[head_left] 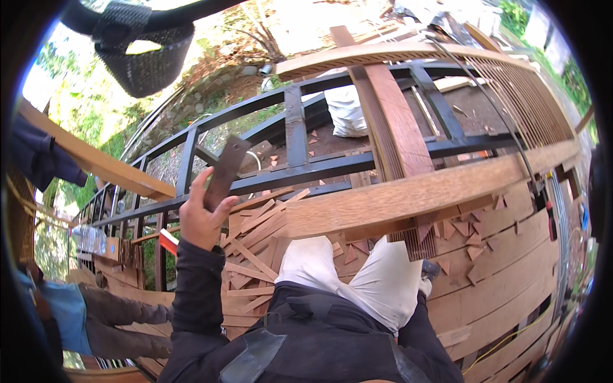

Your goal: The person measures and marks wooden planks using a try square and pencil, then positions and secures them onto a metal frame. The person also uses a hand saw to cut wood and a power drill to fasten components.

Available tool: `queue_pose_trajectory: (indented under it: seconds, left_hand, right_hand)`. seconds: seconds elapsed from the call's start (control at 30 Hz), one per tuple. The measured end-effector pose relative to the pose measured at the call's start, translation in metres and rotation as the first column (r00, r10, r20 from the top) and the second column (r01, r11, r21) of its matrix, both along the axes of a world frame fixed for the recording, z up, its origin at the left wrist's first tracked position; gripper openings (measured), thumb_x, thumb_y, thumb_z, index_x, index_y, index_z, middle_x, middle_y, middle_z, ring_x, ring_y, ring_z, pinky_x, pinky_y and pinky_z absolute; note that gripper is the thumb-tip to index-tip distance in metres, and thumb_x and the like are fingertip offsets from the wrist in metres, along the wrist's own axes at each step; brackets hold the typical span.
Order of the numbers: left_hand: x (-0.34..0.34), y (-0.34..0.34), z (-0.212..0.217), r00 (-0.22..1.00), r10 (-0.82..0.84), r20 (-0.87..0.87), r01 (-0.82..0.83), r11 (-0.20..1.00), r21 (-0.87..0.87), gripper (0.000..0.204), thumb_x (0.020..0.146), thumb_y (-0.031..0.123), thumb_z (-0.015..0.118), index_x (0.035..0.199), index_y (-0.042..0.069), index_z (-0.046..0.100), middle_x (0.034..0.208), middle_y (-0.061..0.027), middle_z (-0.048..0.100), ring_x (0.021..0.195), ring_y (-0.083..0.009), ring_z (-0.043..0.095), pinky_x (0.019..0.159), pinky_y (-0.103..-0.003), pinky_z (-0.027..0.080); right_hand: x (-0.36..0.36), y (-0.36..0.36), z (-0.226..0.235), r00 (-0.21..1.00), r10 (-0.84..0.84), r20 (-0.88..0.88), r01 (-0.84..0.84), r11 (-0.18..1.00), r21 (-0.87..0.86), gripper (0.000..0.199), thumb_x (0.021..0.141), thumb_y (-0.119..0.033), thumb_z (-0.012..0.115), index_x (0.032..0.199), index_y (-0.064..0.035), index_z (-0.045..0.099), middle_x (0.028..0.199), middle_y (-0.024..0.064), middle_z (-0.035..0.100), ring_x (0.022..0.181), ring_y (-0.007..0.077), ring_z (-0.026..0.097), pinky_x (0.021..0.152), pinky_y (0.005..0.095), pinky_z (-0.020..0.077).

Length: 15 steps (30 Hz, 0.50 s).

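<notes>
Left hand point(203, 217) raised in front of the black metal railing point(294, 127), fingers wrapped round the lower end of a flat dark wood offcut point(225, 171) – piece stands tilted, upper end toward the rail. Right hand not in view, so can't tell its fingers. Wide wooden plank point(408, 195) lies across the frame just above the white-trousered knees point(357, 274). Wood scraps point(255, 236) litter the plank deck point(511, 268) w/ triangular chips. White sack point(348, 112) beyond the railing. Another person point(96, 319) crouches lower left.

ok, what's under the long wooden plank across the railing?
Under the wooden plank: wood offcuts scattered on the deck boards, plus the person's knees in white trousers. The deck directly beneath the plank is covered.
</notes>
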<state>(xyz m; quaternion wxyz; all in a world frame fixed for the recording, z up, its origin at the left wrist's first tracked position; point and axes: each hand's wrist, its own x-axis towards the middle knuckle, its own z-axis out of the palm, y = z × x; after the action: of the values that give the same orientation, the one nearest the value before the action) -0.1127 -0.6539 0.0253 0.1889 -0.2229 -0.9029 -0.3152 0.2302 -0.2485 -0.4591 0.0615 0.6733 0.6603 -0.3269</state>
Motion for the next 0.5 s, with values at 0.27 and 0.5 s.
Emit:
queue_pose_trajectory:
  seconds: [0.27, 0.5]
  left_hand:
    - [-0.052, 0.017, -0.021, 0.993, 0.071, 0.094, -0.081, 0.991, 0.109, 0.05, 0.086, 0.045, 0.083, 0.098, 0.002, 0.062, 0.075, -0.0143, 0.068, 0.063, -0.0261, 0.067, 0.062, -0.036, 0.053]
    - [-0.099, 0.093, -0.034, 0.939, -0.21, 0.272, 0.07, 0.891, 0.448, 0.045, 0.09, 0.037, 0.08, 0.105, 0.0, 0.06, 0.079, -0.0138, 0.069, 0.072, -0.0231, 0.068, 0.067, -0.037, 0.053]
  right_hand:
    - [-0.006, 0.087, 0.203, 0.357, -0.106, -0.928, 0.584, 0.801, 0.133, 0.022, 0.103, -0.008, 0.056, 0.121, -0.0012, 0.066, 0.107, 0.0056, 0.068, 0.088, 0.0155, 0.063, 0.076, 0.0271, 0.053]
    - [-0.138, 0.038, 0.458, 0.192, 0.634, -0.749, 0.141, 0.737, 0.661, 0.044, 0.099, 0.004, 0.051, 0.143, 0.0029, 0.052, 0.11, 0.0112, 0.066, 0.079, 0.0123, 0.054, 0.07, 0.0275, 0.0485]
